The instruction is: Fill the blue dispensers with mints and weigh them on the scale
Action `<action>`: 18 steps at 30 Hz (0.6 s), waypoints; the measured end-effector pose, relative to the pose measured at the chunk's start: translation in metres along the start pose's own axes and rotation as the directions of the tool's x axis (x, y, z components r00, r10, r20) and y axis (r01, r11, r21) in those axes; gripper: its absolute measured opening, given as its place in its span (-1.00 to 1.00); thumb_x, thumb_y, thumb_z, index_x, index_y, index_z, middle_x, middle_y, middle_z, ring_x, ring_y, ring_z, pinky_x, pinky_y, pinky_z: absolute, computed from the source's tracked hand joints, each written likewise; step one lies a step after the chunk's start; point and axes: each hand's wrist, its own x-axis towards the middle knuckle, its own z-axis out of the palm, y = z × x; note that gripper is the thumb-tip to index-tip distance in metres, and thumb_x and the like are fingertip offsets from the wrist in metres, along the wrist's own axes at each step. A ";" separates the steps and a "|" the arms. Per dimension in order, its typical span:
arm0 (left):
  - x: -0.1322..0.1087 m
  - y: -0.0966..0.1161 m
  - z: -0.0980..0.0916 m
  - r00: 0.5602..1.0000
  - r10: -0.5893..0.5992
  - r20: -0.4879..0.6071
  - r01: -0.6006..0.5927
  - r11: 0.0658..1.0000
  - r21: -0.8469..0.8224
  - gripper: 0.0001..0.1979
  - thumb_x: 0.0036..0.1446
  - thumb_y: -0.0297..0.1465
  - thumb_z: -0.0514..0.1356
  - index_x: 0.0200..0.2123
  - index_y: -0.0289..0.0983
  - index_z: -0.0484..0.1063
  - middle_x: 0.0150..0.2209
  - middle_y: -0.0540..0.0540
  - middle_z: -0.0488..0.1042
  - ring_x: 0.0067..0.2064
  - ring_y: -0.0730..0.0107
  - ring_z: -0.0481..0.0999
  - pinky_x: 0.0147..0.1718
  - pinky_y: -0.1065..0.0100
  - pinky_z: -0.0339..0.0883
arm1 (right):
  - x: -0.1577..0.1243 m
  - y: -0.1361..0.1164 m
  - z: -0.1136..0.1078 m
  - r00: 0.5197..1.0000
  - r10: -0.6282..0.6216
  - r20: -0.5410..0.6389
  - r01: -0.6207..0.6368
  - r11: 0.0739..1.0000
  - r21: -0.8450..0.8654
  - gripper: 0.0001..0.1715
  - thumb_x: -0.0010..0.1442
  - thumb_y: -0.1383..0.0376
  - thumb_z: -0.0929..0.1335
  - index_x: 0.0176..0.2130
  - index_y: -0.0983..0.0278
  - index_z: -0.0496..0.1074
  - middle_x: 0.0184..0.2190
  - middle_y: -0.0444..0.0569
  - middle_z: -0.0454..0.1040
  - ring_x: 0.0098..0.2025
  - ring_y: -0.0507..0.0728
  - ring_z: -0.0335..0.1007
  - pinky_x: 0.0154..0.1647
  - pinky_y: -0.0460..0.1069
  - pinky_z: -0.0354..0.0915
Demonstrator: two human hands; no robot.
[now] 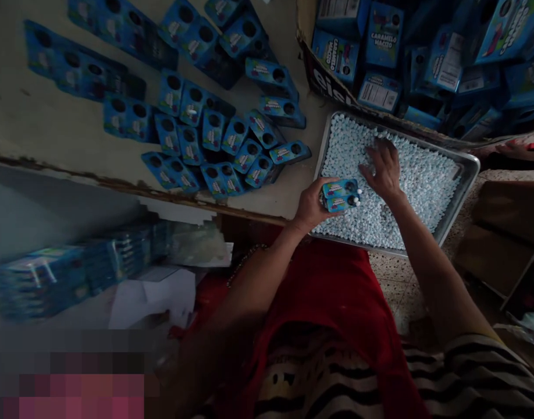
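Note:
My left hand is closed around two small blue candy boxes, held side by side over the near left part of a metal tray. A few white candies sit at the round hole on the end of these boxes. Small white and pale blue candies fill the tray in a thick layer. Over the candies, to the right of the boxes, my right hand has its fingers apart, with the tips at the candy surface. Whether any candy is under those fingers cannot be seen.
Many blue boxes with round holes stand in groups on the table to the left. Behind the tray, a cardboard carton holds more blue boxes. Wrapped blue packs are stacked below the table edge, beside white paper.

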 end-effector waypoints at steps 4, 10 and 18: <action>-0.009 -0.020 0.013 0.996 -0.082 -0.024 0.079 0.990 -0.121 -0.14 -0.04 -0.10 0.64 0.25 -0.15 0.40 0.24 -0.24 0.63 0.20 0.03 0.70 0.24 0.05 0.59 | 0.006 0.003 0.020 0.995 0.037 0.090 -0.030 0.997 -0.078 -0.25 0.38 -0.31 0.39 0.28 0.09 0.53 0.43 0.12 0.42 0.58 0.53 0.11 0.57 0.54 0.08; -0.011 -0.026 0.031 0.988 -0.104 -0.112 0.095 0.992 -0.087 -0.16 -0.06 -0.16 0.64 0.23 -0.16 0.39 0.13 -0.19 0.66 0.07 0.09 0.73 0.07 0.15 0.64 | -0.045 -0.004 0.013 0.956 0.292 -0.018 -0.288 0.951 0.115 -0.47 0.24 -0.23 0.50 -0.29 0.17 0.55 -0.21 0.11 0.60 0.02 0.37 0.53 0.23 0.33 0.47; 0.004 0.010 0.015 0.995 -0.055 -0.086 0.071 0.979 0.193 -0.21 -0.14 -0.39 0.61 0.17 -0.16 0.43 0.10 -0.14 0.66 0.09 0.02 0.70 0.11 0.16 0.58 | -0.049 -0.058 -0.029 0.782 0.552 0.289 -0.359 0.021 0.933 -0.53 0.18 -0.17 0.47 -0.36 0.14 0.41 -0.43 -0.09 0.50 -0.42 0.12 0.41 -0.49 0.00 0.32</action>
